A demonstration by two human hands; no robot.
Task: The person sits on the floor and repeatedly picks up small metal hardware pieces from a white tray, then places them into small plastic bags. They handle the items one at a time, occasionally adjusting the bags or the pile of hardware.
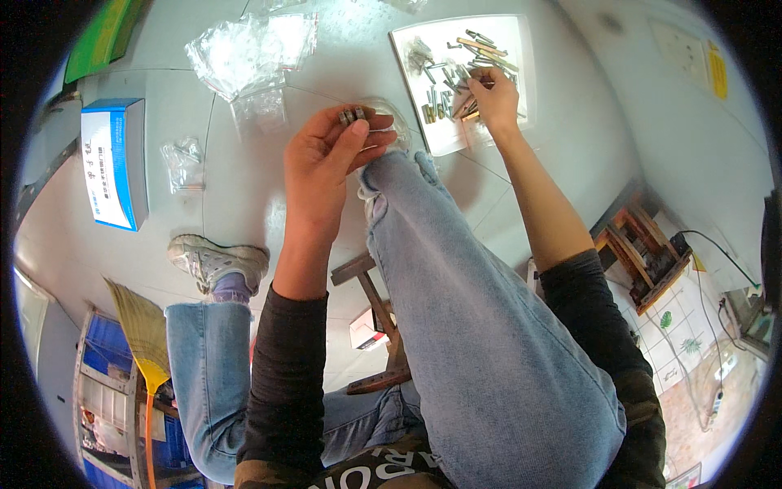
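My left hand [319,167] is raised in front of my knee, thumb and fingers closed around a few small, dark metal cylinders [352,116]. To the right, my right hand [497,102] reaches into a shallow white tray [450,146], its fingertips pinched together over the parts. Whatever those fingers grip is too small to make out. Loose bolts and pins [444,77], some silver and some brass-coloured, lie scattered across the tray, with a small clear bag [419,54] at its left side. A round clear dish [397,114] is partly hidden behind my left hand.
Clear plastic bags [244,61] are heaped on the floor at the far left. A smaller bag of parts [184,165] lies nearer, beside a blue and white box [110,167]. At the left stands a broom [134,326]; a wooden frame [639,253] is at the right.
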